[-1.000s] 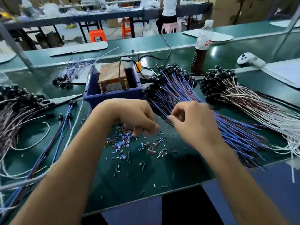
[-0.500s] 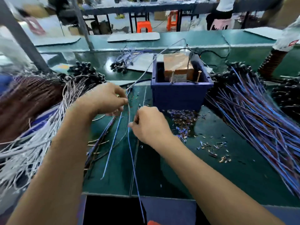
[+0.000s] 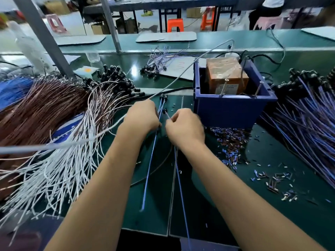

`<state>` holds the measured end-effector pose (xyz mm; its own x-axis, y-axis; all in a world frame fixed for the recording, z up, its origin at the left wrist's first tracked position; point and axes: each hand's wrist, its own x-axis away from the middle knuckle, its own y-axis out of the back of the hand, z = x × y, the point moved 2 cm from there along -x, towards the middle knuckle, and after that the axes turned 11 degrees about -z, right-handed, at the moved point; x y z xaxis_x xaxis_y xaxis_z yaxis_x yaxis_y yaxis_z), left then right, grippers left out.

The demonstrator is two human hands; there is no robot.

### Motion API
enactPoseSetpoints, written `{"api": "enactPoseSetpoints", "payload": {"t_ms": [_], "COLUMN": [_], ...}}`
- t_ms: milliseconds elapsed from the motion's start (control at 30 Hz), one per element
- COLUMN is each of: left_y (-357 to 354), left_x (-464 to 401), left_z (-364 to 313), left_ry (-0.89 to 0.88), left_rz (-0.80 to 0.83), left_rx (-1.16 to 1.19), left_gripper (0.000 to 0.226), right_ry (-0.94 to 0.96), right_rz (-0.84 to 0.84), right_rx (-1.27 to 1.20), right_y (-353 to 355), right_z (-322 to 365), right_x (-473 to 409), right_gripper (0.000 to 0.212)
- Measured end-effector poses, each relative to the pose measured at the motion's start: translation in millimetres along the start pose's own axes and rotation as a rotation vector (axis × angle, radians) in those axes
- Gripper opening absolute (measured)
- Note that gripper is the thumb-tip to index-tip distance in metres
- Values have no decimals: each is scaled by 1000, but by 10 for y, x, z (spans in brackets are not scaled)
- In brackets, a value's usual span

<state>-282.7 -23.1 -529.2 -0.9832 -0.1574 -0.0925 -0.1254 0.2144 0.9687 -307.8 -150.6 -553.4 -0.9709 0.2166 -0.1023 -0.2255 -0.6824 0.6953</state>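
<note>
Green bench (image 3: 155, 220) w/ wire piles (image 3: 72, 160); left hand (image 3: 141, 116) curled round blue wire (image 3: 150, 167); right hand (image 3: 184, 127) pinches second wire (image 3: 178, 178) just below its black cap (image 3: 164, 111).

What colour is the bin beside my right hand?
Dark blue; the bin shows best in the head view.

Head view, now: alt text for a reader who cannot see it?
A left hand and right hand each pinch thin blue wires with black end caps above a green workbench, in front of a dark blue bin. White and brown wires are heaped at left, a blue wire bundle at right, small cut bits scattered near the bin.
</note>
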Motion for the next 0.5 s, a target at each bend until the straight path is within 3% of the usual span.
{"api": "enactPoseSetpoints", "payload": {"t_ms": [167, 200, 267, 367, 500], "left_y": [19, 50, 120, 260, 439], "left_x": [-28, -29, 20, 157, 210], "left_z": [25, -19, -173, -443, -680], "left_ry": [73, 88, 127, 215, 141], "left_rz": [-94, -142, -152, 7, -106], "left_rx": [30, 138, 609, 1260, 1508], "left_gripper": [14, 13, 29, 56, 38], "right_ry": [37, 49, 71, 132, 181], "right_rz": [-146, -140, -139, -162, -113], "right_rx": [-377, -460, -586, -653, -767], "right_y": [197, 223, 290, 447, 646], "right_z": [-37, -22, -3, 7, -38], "right_x": [164, 194, 207, 138, -27], "right_gripper": [18, 17, 17, 16, 19]}}
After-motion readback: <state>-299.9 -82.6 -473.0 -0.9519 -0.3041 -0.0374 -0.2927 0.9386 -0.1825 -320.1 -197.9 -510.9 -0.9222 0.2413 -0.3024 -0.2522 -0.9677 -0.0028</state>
